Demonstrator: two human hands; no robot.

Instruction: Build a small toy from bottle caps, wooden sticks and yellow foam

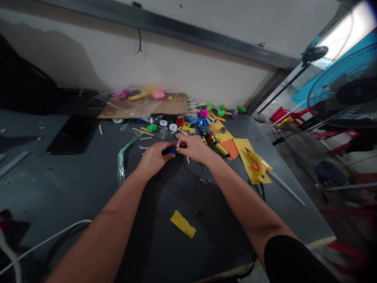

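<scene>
Near the middle of the table, my left hand (152,159) grips a dark blue bottle cap (170,150) between thumb and fingers. My right hand (193,149) is closed in a pinch at the cap's right side, on what looks like a short pale wooden stick (178,146). Whether the stick touches the cap is too small to tell. Just below the right hand lies another short wooden stick (187,160). Beyond the hands are a white cap (173,127), a red cap (180,122) and several others.
A yellow glue gun (259,167) rests on yellow paper (245,147) at the right, beside a clear glue stick (290,190). Nearer me lies a yellow paper scrap (183,224). At the left are a black phone (70,134) and a white cable (50,241). Cardboard (171,106) lies along the wall.
</scene>
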